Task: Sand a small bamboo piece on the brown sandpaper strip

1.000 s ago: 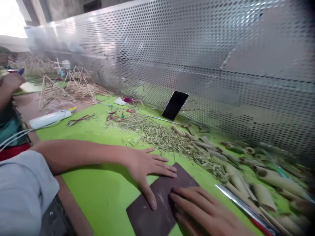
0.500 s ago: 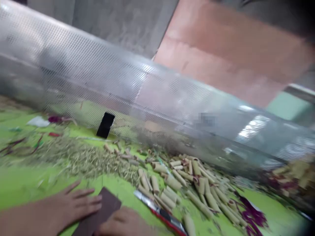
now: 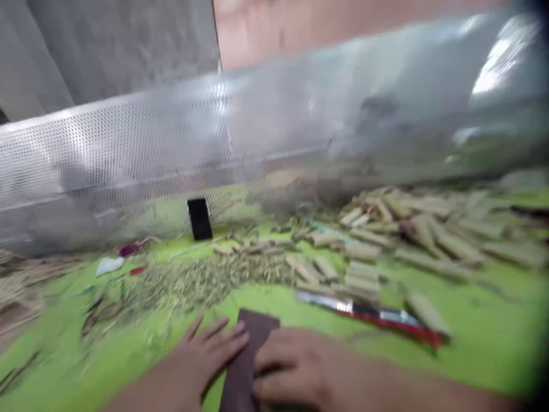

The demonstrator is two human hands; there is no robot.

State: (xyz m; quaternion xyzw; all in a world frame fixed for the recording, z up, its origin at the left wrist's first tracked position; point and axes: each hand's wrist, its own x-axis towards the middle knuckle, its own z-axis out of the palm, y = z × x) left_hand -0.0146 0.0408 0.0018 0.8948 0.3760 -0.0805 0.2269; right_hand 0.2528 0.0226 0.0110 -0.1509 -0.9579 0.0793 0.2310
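Note:
A flat dark brown strip (image 3: 247,357) lies on the bright green surface at the bottom middle. My left hand (image 3: 214,349) rests with fingers spread, their tips over the strip's left edge. On its right side, my right hand (image 3: 300,366) is closed, its curled fingers against the strip; what they hold is hidden. A box cutter (image 3: 369,316) with a red and black handle lies to the right, its blade end pointing left. Beyond the hands is a heap of fine pale green shavings (image 3: 206,283).
Several pale hollow stalk pieces (image 3: 433,237) are piled at the right. A black phone (image 3: 199,219) leans against a long silvery, see-through plastic roll (image 3: 266,134) along the back. A white scrap (image 3: 110,265) and a red bit (image 3: 137,270) lie at the left on the green surface (image 3: 55,360).
The view has turned and levelled, so the hands and strip appear farther right. My left hand stays spread at the strip, and my right hand stays closed beside it. The cutter still lies there.

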